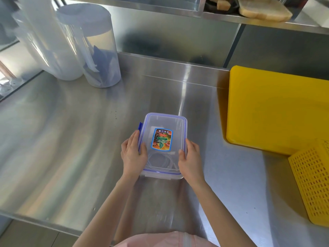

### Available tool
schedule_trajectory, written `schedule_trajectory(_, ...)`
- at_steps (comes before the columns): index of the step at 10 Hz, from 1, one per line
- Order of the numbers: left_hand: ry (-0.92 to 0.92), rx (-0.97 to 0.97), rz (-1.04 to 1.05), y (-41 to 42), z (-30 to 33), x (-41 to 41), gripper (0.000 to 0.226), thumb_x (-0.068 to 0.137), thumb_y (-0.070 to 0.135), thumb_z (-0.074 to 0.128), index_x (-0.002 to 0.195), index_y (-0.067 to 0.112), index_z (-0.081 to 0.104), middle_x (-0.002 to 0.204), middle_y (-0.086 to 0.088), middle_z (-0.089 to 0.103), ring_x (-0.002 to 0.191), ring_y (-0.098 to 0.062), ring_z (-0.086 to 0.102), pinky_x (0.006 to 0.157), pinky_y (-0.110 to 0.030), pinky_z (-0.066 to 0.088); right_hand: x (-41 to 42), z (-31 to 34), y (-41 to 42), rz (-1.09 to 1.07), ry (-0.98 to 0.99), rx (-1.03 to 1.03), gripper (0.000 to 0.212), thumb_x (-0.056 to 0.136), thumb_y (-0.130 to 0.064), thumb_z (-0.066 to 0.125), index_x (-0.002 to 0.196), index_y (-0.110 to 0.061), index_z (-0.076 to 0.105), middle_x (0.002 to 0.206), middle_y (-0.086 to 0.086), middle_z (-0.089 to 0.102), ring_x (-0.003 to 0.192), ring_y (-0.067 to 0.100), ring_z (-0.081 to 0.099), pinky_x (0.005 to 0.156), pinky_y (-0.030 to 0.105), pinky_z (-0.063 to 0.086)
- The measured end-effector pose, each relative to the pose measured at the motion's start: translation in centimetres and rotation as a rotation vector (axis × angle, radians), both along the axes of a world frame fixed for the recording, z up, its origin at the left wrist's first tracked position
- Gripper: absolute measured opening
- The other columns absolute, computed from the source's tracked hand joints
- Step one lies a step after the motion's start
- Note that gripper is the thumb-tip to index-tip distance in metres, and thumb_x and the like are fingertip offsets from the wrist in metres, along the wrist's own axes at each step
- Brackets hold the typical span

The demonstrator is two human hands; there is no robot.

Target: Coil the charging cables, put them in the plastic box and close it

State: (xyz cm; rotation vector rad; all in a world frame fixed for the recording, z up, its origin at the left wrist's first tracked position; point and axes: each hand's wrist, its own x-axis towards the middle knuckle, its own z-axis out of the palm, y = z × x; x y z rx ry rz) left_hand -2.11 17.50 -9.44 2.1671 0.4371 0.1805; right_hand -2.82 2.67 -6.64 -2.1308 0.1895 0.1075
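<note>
The plastic box (pixel 162 145) sits on the steel table (pixel 71 139) before me with its lid (pixel 165 122) on, white coiled cables (pixel 160 160) showing dimly through the clear plastic near my end. My left hand (pixel 133 154) and right hand (pixel 190 159) each grip a long side, fingers curled over the lid's edges. A blue latch (pixel 140 128) sticks out on the left; the right-side latch is hidden from me.

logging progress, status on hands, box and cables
Left hand and right hand each grip a long side of the plastic box. Lid on, left clip sticking out. White cables inside. Nothing in the way.
</note>
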Motion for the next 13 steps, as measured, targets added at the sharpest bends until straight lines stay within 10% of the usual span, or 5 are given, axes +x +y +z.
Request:
schedule_trajectory(3, 0.191, -0.242, 0.193, 0.0, 0.8, 0.0, 0.044, 0.073, 0.047, 0.051, 0.100, 0.014, 0.061, 0.086, -0.003, 0.066, 0.082, -0.027, 0.058, 0.067, -0.031, 0.043, 0.1, -0.3, -0.2, 0.009, -0.007, -0.026, 0.041, 0.094, -0.014, 0.042, 0.134, -0.012, 0.036, 0.137, 0.005, 0.037, 0.119, 0.014, 0.048, 0.084, 0.009, 0.031)
schedule_trajectory(6, 0.067, 0.070, 0.174, -0.6, 1.3, -0.2, 0.043, 0.091, 0.034, 0.047, 0.129, 0.015, 0.052, 0.116, -0.011, 0.067, 0.108, -0.033, 0.058, 0.089, -0.035, 0.043, -0.1, -0.3, -0.4, -0.003, -0.017, -0.026, 0.041, 0.094, -0.014, 0.043, 0.134, -0.011, 0.036, 0.138, 0.006, 0.037, 0.120, 0.015, 0.048, 0.084, 0.010, 0.031)
schedule_trajectory(8, 0.095, 0.304, 0.037, -0.7, 2.0, -0.4, 0.036, 0.094, 0.031, 0.038, 0.118, 0.009, 0.054, 0.105, -0.019, 0.067, 0.095, -0.040, 0.059, 0.069, -0.036, 0.038, -0.2, 0.4, -0.9, 0.018, -0.013, -0.047, 0.042, 0.093, -0.018, 0.045, 0.134, -0.012, 0.038, 0.138, 0.006, 0.039, 0.121, 0.017, 0.049, 0.092, 0.018, 0.039)
schedule_trajectory(10, 0.206, 0.512, -0.269, -0.2, 2.2, 1.2, 0.046, 0.098, 0.024, 0.025, 0.142, 0.009, 0.023, 0.152, -0.013, 0.025, 0.137, -0.031, 0.030, 0.105, -0.042, 0.030, 0.9, 1.5, -3.1, 0.200, 0.079, -0.219, 0.051, 0.089, -0.034, 0.052, 0.135, -0.019, 0.038, 0.137, 0.003, 0.049, 0.123, 0.022, 0.049, 0.098, 0.036, 0.043)
schedule_trajectory(13, 0.203, 0.720, -0.425, -1.1, 7.2, 5.1, 0.068, 0.094, 0.046, 0.028, 0.146, 0.013, -0.001, 0.157, -0.015, -0.003, 0.144, -0.033, -0.006, 0.116, -0.048, 0.001, 4.7, 5.3, -5.7, 0.468, 0.220, -0.774, 0.077, 0.083, -0.058, 0.046, 0.145, -0.023, 0.015, 0.156, 0.005, 0.014, 0.144, 0.028, 0.012, 0.115, 0.053, 0.018)
